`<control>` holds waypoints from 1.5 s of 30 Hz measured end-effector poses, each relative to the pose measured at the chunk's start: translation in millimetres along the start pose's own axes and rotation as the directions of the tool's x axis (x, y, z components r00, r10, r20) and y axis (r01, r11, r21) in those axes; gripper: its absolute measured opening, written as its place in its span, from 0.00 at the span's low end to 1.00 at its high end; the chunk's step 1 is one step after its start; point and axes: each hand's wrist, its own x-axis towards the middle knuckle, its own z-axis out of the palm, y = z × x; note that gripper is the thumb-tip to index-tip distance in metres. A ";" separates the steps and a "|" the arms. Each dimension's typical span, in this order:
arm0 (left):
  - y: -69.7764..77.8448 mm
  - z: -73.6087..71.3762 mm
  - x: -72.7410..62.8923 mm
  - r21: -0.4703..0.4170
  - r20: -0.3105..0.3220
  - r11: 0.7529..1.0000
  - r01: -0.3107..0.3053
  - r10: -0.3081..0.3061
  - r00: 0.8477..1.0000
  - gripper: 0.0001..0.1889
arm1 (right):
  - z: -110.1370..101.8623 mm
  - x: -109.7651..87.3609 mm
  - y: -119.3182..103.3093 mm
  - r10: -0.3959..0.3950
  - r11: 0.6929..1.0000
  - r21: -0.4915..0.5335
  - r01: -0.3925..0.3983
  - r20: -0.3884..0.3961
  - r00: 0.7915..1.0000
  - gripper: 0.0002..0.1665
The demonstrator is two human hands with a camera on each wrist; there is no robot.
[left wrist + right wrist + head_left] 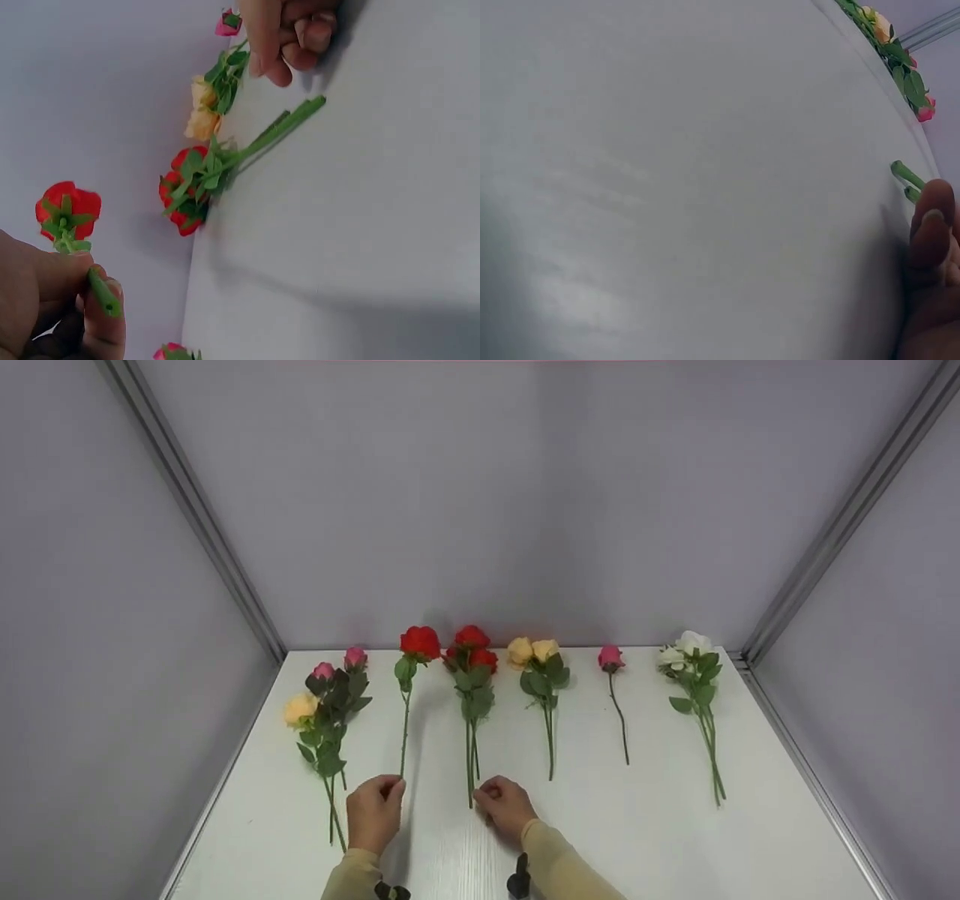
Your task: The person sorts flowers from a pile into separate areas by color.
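My left hand [375, 814] pinches the lower end of a red rose's stem between thumb and fingers. That red rose [420, 643] is raised off the table, its shadow falling beside it; in the left wrist view its cut stem end [105, 296] sticks out past the fingertips. Just right of it lies a bunch of red roses [472, 667], stems toward me. Beside those stems is my right hand [508, 808], fingers loosely curled and nothing held. The left wrist view shows a small gap between this hand [289, 37] and the stem ends [319, 103].
Pink roses [355, 658] and a yellow rose [301, 709] lie together at the left. Rightward lie two yellow roses [545, 650], a single pink rose [611, 658] and white roses [693, 643]. Grey panels [480, 510] enclose the white table [600, 847] at the back and sides.
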 end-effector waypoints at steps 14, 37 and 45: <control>28.5 49.6 -15.8 -0.365 0.183 0.894 0.261 -0.206 0.961 0.04 | -3.1 -9.1 4.4 -0.028 0.999 0.024 0.027 0.051 0.998 0.12; 47.3 66.0 -32.9 -0.519 0.405 0.799 0.304 -0.083 0.910 0.07 | -19.0 -54.4 -38.5 -0.166 0.941 0.319 0.109 0.158 0.973 0.12; 49.5 65.8 -34.3 -0.522 0.414 0.799 0.299 -0.069 0.908 0.06 | -29.4 -70.3 -55.5 -0.273 0.950 0.180 0.254 0.089 0.958 0.06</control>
